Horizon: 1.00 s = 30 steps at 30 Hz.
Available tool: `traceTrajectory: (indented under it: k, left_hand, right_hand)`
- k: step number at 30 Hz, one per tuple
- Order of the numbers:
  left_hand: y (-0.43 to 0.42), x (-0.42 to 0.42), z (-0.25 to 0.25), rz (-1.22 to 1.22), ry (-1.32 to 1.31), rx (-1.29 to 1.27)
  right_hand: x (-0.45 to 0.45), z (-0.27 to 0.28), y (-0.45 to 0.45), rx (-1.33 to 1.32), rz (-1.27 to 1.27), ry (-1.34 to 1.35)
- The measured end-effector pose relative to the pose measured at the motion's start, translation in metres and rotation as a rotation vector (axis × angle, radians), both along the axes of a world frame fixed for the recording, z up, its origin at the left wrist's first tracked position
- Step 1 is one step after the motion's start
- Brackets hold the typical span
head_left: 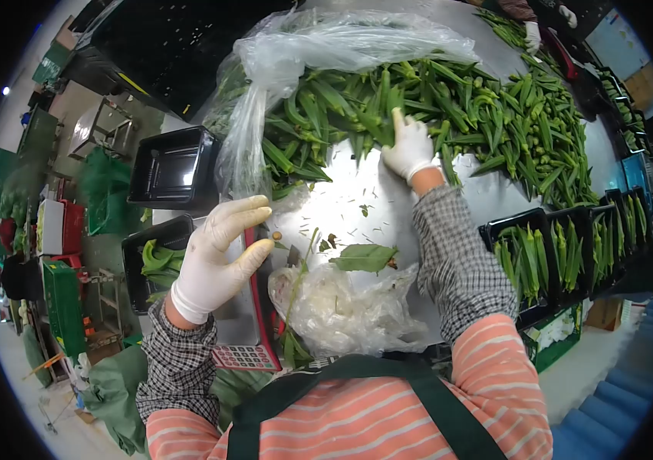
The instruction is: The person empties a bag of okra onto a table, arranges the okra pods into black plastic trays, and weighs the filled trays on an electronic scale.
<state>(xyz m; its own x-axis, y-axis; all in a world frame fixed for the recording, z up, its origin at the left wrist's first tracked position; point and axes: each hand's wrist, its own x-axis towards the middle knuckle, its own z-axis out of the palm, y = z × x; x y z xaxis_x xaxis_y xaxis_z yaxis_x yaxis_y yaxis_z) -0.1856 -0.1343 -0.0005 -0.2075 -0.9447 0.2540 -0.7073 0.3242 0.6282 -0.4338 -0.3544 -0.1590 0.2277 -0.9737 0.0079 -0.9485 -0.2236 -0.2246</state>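
Observation:
My left hand (223,257), in a white glove, is raised above a scale (246,359) with a red edge and keypad. Its thumb and fingers are apart with nothing between them. My right hand (409,146), also gloved in white, reaches to the near edge of a large okra pile (487,115). Its index finger is stretched out over the pods and touches them; the undersides of its fingers are hidden. Below the hands, a green leaf (365,258) and plant scraps lie on the metal table (345,199).
Clear plastic sheeting (265,61) borders the pile; a crumpled bag (349,310) lies near me. At left are a black tray (173,169) and another holding some okra (159,261). Several okra-filled trays (522,257) stand at right. Another person's gloved hand (532,37) is at far right.

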Motion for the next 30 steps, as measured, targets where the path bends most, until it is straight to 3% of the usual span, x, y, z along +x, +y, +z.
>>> traceTrajectory:
  k: [3,4,7,8,11,14,15,17,19,22,26,30]
  left_hand:
    - [-0.016,-0.008,-0.002,-0.04,0.006,0.001]
    - [-0.023,-0.012,-0.004,-0.051,0.005,-0.018]
    - [-0.052,-0.022,-0.011,-0.069,-0.045,-0.049]
    - [-0.064,-0.024,-0.017,-0.073,-0.063,-0.045]
    - [-0.099,-0.037,-0.045,-0.108,-0.216,-0.053]
    - [-0.119,-0.064,-0.079,-0.106,-0.433,0.046]
    - [-0.121,-0.077,-0.085,-0.086,-0.512,0.141]
    - [-0.132,-0.101,-0.102,0.087,-0.488,0.322]
    - [-0.147,-0.115,-0.129,0.272,-0.306,0.518]
    - [-0.151,-0.125,-0.152,0.357,-0.222,0.593]
    - [-0.138,-0.111,-0.156,0.389,-0.178,0.56]
    - [-0.134,-0.099,-0.133,0.467,0.119,0.354]
  right_hand:
    - [-0.004,-0.001,0.039,0.118,0.132,-0.131]
    - [-0.006,0.004,0.056,0.032,0.138,-0.209]
    - [-0.028,0.012,0.073,-0.031,0.093,-0.818]
    - [-0.035,0.018,0.076,-0.141,-0.009,-0.845]
    - [-0.067,-0.01,0.073,-0.093,-0.191,-0.897]
    - [-0.077,-0.012,0.082,0.027,-0.195,-0.534]
    - [-0.075,-0.015,0.085,-0.072,-0.165,-0.459]
    - [-0.067,-0.024,0.092,-0.264,-0.109,-0.302]
    - [-0.056,-0.014,0.095,-0.186,-0.144,-0.264]
    - [-0.052,-0.017,0.101,-0.103,-0.104,-0.153]
    - [-0.07,0.009,0.129,0.076,-0.145,-0.234]
    - [-0.075,0.031,0.132,-0.155,-0.18,-0.596]
